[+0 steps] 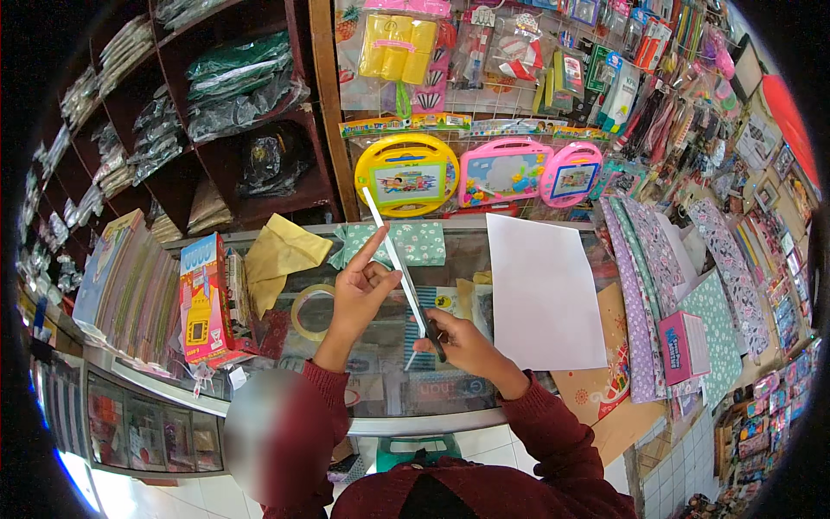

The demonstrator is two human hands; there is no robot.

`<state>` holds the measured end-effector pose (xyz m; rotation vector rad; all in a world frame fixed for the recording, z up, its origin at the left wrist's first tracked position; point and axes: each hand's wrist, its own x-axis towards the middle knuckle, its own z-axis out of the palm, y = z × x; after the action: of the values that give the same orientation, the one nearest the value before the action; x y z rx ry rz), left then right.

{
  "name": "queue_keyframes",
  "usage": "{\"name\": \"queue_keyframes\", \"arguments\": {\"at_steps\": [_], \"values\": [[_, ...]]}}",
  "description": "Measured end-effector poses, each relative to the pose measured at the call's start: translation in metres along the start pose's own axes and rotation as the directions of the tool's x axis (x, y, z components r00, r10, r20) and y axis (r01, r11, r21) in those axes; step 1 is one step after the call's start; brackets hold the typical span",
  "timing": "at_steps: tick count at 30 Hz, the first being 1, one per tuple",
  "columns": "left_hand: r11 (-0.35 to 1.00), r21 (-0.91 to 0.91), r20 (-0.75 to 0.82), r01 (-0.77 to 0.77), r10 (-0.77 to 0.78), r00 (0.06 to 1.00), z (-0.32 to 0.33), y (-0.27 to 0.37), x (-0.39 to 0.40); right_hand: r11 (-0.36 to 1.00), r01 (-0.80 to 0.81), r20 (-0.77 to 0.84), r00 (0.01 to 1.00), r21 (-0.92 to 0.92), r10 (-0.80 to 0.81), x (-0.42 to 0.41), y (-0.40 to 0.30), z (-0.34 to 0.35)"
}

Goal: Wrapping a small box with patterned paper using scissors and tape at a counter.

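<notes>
My left hand (364, 285) pinches a narrow white paper strip (384, 228), its index finger stretched up along it. The strip slants over the glass counter, and its top end overlaps the yellow drawing board in view. In my right hand (468, 347) is a dark-handled cutting tool (436, 340), apparently scissors, whose blade lies along the strip's lower part. How the blade meets the paper is hard to tell. Beyond my hands lies a green floral wrapped packet (415, 243). A large white paper sheet (545, 292) rests to the right.
A roll of clear tape (312, 313), crumpled yellow paper (285, 250), a red box (204, 301) and upright books (133, 285) occupy the glass counter's (382, 426) left half. Patterned paper rolls (632, 285) and a pink box (684, 347) stand right. Drawing boards (407, 175) hang behind.
</notes>
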<state>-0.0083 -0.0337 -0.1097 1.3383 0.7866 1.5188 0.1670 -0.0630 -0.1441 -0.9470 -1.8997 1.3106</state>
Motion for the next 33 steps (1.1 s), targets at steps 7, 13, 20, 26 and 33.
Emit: {"name": "queue_keyframes", "arguments": {"at_steps": [7,13,20,26,33], "values": [[0.999,-0.013,0.006,0.05,-0.05,0.999,0.004,0.005,-0.002,0.999,0.04,-0.019,0.999,0.023,-0.039,0.0,-0.004,0.001],[1.0,0.012,0.022,0.012,-0.012,1.0,0.001,0.001,0.0,0.997,0.075,-0.044,0.996,-0.015,-0.076,0.001,0.004,0.001],[1.0,0.021,0.029,-0.008,0.008,1.0,0.0,-0.002,0.0,0.997,0.066,-0.068,0.996,0.028,-0.064,-0.001,-0.005,0.001],[1.0,-0.005,0.014,0.017,-0.017,1.0,0.003,0.002,-0.001,0.996,-0.037,-0.001,0.999,-0.078,0.037,-0.001,-0.012,-0.003],[0.998,-0.012,0.008,0.061,-0.061,0.998,0.004,0.002,-0.002,0.998,-0.034,0.015,0.999,-0.057,0.035,-0.001,-0.01,-0.002]]}}
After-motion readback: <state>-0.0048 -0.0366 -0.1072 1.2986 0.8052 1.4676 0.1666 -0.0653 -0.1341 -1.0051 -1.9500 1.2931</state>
